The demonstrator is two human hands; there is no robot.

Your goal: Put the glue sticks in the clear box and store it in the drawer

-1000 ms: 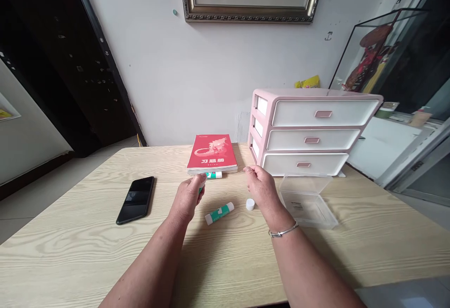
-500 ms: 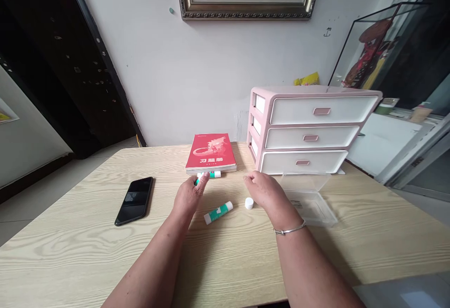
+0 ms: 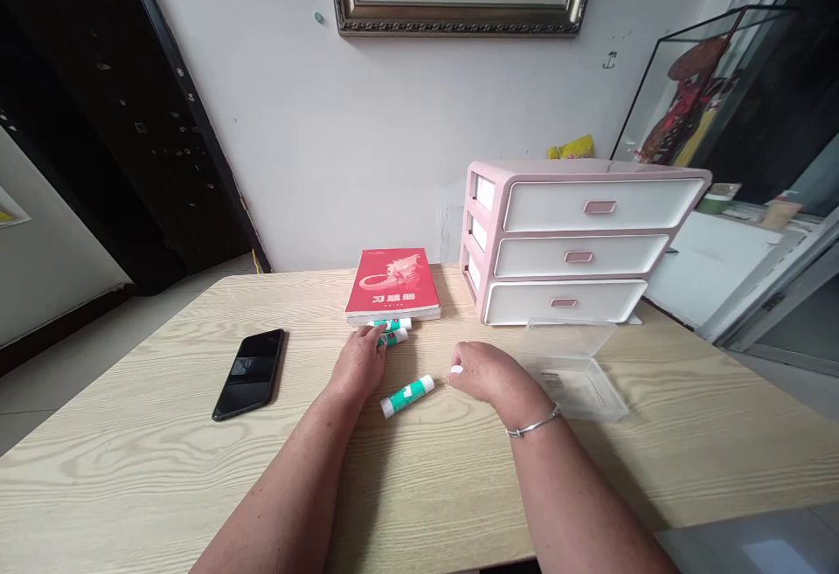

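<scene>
The left hand (image 3: 359,363) is curled over a glue stick (image 3: 393,339) lying crosswise before a red book (image 3: 391,284), its grip unclear. A white cap (image 3: 456,369) is touched by the half-closed right hand (image 3: 485,373). Another glue stick (image 3: 407,396) lies slanted on the bench (image 3: 163,469), its left end nearer.

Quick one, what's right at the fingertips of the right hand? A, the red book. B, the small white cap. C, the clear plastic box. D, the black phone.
B: the small white cap shows just under the fingertips of the right hand.
</scene>
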